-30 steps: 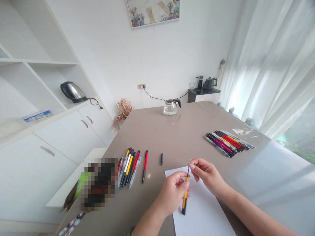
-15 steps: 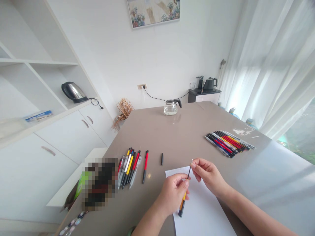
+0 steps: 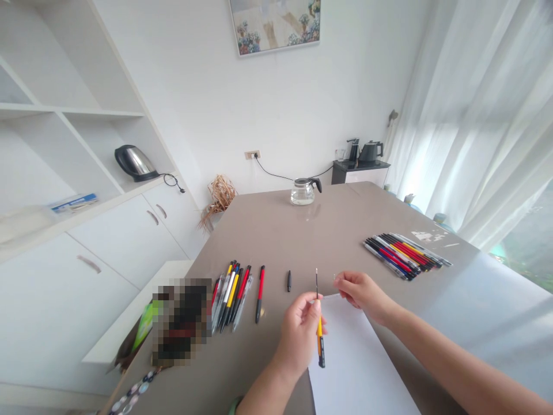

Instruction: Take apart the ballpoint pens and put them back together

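My left hand (image 3: 302, 325) pinches a yellow pen barrel (image 3: 320, 334) over the left edge of a white paper sheet (image 3: 358, 357). A thin dark refill (image 3: 317, 283) sticks up out of the barrel, and its black clip end points down. Just to the right, my right hand (image 3: 356, 289) is closed at the fingertips around something tiny, perhaps a spring, too small to make out. A black pen tip piece (image 3: 289, 281) lies on the table beyond my left hand. Left of it lies a red and black pen (image 3: 260, 294).
Several pens (image 3: 231, 294) lie grouped at the left, beside a blurred dark item (image 3: 184, 323). Another row of pens (image 3: 406, 255) lies at the right. A glass pot (image 3: 302, 193) stands at the table's far side.
My right hand has come away from the refill tip, so a gap now shows between them. My left hand has tilted the yellow pen barrel more upright. The view has shifted slightly.
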The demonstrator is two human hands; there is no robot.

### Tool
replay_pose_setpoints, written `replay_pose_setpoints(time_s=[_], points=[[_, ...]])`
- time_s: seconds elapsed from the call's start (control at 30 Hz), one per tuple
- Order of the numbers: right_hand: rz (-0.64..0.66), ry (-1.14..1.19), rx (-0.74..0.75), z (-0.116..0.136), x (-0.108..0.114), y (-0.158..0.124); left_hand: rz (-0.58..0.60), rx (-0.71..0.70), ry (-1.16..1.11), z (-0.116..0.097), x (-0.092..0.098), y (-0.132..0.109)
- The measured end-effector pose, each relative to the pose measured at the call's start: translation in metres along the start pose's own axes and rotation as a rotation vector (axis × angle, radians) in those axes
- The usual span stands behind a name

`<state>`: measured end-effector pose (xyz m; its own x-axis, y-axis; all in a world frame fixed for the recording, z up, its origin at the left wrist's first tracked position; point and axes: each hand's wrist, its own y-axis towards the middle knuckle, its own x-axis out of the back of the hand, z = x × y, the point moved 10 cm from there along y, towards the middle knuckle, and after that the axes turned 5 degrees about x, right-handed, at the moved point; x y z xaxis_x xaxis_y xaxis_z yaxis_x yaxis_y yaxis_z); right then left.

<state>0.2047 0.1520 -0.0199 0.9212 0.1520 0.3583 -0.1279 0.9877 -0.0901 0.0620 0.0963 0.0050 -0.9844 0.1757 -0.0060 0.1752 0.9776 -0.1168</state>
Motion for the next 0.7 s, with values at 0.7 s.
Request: replay_pose_setpoints(time_s=[0.7], points=[[0.06,-0.59,-0.049,0.003,-0.058,0.071,-0.173,-0.032,-0.232,-0.002,0.029,-0.002]])
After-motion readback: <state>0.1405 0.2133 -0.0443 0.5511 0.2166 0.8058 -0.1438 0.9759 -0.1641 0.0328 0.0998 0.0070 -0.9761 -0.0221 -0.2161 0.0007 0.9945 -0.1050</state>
